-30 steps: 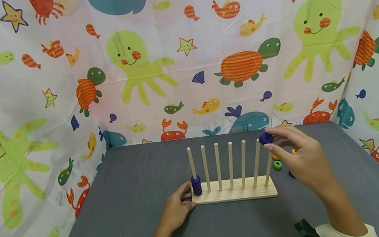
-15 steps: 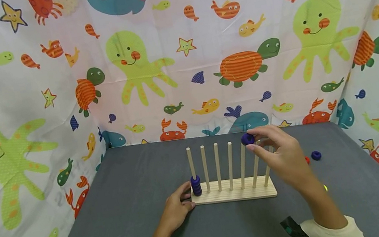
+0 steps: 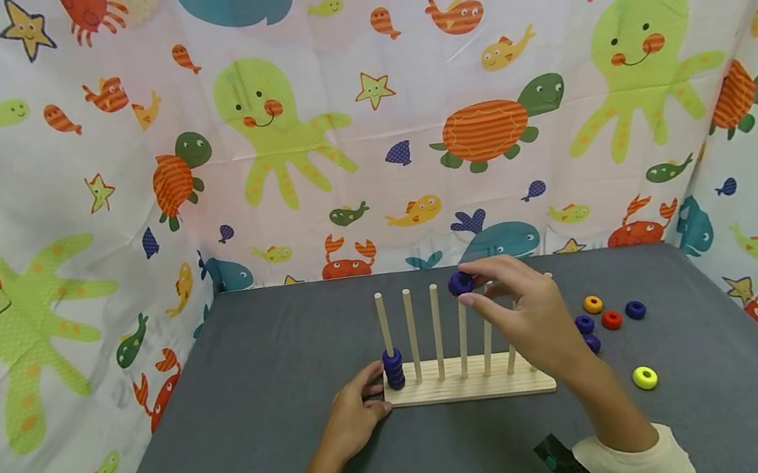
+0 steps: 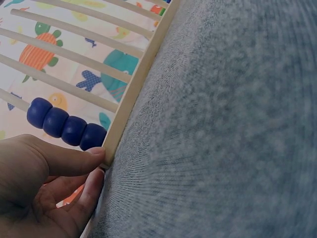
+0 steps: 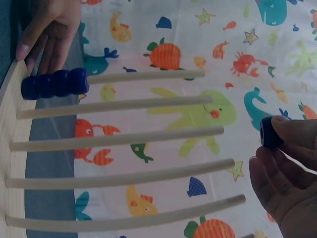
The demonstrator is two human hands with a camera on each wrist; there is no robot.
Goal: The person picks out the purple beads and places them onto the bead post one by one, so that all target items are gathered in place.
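A wooden peg rack (image 3: 467, 390) with several upright pegs stands on the table. Several dark blue beads (image 4: 74, 130) are stacked on its leftmost peg, down at the base. My left hand (image 3: 353, 417) holds the left end of the base, thumb and fingertips on its edge beside the stack. Between the thumb and fingers of my right hand (image 3: 525, 312) is another dark blue bead (image 3: 460, 283), pinched near the peg tops around the middle of the rack. In the right wrist view this bead (image 5: 270, 133) is apart from the peg tips, and its hole shows.
To the right of the rack lie loose beads: an orange one (image 3: 592, 304), a red one (image 3: 612, 320), several blue ones (image 3: 635, 310) and a yellow one (image 3: 645, 378) closer to me. A sea-animal cloth (image 3: 356, 105) hangs behind the grey table (image 3: 275, 339) and at both sides.
My right hand has moved left along the peg tops with the blue bead, from the rightmost pegs to the middle. Loose beads behind it have come into view. My left hand stays put.
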